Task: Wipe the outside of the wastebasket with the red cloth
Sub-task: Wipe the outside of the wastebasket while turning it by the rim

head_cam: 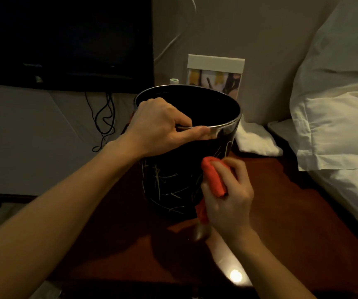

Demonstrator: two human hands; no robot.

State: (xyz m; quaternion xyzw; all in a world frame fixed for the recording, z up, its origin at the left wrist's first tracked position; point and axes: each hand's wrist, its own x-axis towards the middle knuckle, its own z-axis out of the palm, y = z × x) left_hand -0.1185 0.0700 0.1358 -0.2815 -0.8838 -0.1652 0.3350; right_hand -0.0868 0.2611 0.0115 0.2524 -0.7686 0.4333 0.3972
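Note:
A black wastebasket (173, 182) with pale scratch-like lines and a shiny metal rim stands upright on a dark red-brown table (281, 223). My left hand (163, 126) grips the near rim, fingers curled inside and thumb along the outside. My right hand (229, 197) holds a bunched red cloth (213, 180) pressed against the basket's lower right side. Part of the cloth hangs below my palm.
A white pillow (335, 117) and bedding lie to the right. A folded white cloth (257, 139) sits behind the basket, beside a framed card (215, 70). A dark screen (66, 39) and dangling black cables (104, 117) are at the left. A small light glare shows near the table's front.

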